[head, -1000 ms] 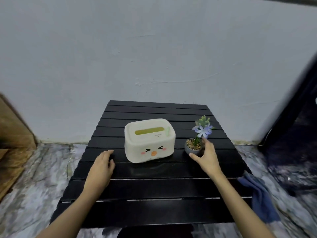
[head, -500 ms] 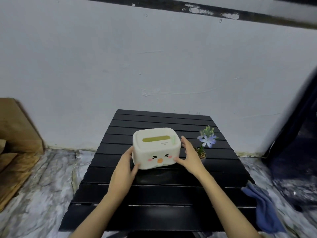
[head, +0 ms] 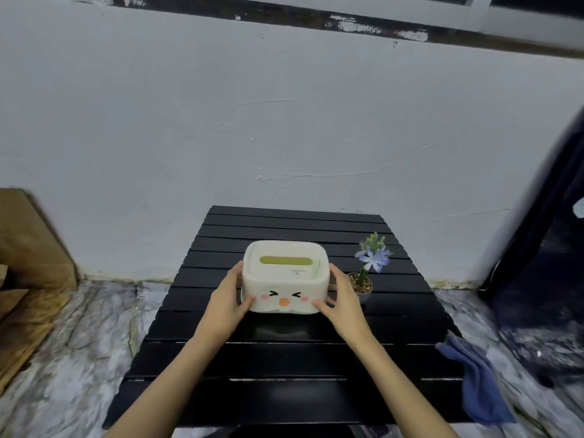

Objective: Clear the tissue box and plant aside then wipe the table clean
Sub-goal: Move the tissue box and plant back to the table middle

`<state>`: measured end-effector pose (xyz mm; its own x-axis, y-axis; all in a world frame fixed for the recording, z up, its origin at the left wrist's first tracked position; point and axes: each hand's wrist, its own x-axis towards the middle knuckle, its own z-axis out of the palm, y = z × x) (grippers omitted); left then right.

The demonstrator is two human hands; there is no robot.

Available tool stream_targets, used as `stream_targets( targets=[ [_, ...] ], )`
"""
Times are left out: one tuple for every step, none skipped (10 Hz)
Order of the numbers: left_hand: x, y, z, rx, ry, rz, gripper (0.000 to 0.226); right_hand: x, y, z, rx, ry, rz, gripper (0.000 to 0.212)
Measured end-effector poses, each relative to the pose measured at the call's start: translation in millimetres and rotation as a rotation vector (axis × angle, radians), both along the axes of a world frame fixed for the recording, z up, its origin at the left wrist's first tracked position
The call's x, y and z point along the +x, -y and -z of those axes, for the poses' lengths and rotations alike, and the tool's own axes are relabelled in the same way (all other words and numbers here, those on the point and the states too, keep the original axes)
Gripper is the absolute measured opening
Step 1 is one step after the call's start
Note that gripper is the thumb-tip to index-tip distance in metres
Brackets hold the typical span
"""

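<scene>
A cream tissue box (head: 285,275) with a cartoon face and a green slot on top sits at the middle of the black slatted table (head: 284,374). My left hand (head: 228,297) clasps its left side and my right hand (head: 342,298) clasps its right side. Just right of the box, partly behind my right hand, stands a small grey pot with a purple-flowered plant (head: 368,270). A blue cloth (head: 477,384) hangs over the table's right front edge.
A white wall (head: 284,121) rises directly behind the table. Brown boards (head: 28,263) lean at the left on the marble floor (head: 72,358). A dark doorway or curtain (head: 550,248) fills the right side.
My right hand left the plant pot and my left hand left the tabletop; both closed on the sides of the tissue box. The camera tilted up.
</scene>
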<state>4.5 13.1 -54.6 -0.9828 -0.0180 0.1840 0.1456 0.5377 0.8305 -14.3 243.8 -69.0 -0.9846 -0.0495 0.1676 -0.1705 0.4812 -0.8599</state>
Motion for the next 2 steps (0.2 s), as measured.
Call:
stream_targets(
  targets=[
    [2, 0, 3, -0.01, 0.028, 0.015, 0.065, 8, -2, -3, -0.024, 0.044, -0.034, 0.075],
    [15, -3, 4, -0.026, 0.015, -0.046, 0.067, 25, -4, -19, -0.041, 0.035, -0.008, 0.078]
  ],
)
